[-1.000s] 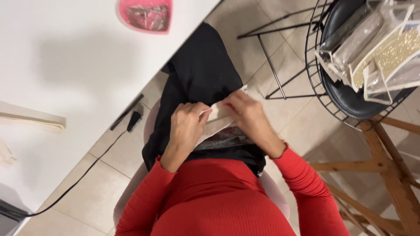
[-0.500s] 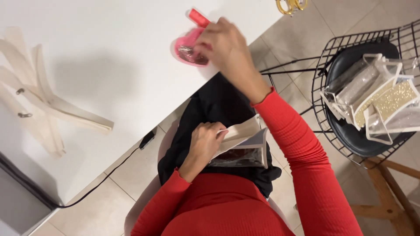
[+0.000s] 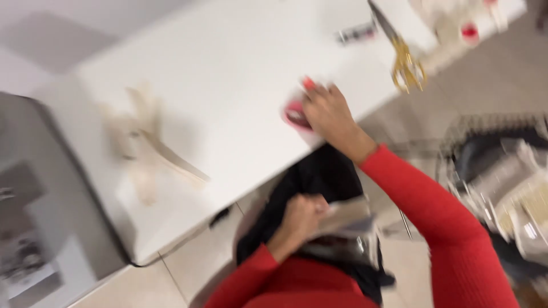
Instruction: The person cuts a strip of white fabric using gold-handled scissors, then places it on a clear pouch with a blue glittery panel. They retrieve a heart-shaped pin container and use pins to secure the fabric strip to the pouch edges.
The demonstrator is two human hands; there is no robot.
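Up at frame centre, right hand (image 3: 328, 111) closes fingers on the pink dish (image 3: 295, 115); left hand (image 3: 299, 217) grips a clear pouch (image 3: 348, 219) lower down.

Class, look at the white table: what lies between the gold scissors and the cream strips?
In the head view, the right hand on a pink container lies between scissors and strips.

table middle: the white table (image 3: 228, 74) lies bare from its centre toward 12 o'clock, room for a hand.
9 o'clock: pale strips (image 3: 149, 149) lie across the top.
2 o'clock: gold scissors (image 3: 403, 56) lie near the edge.
3 o'clock: wire basket (image 3: 502, 182) crowds the floor side.
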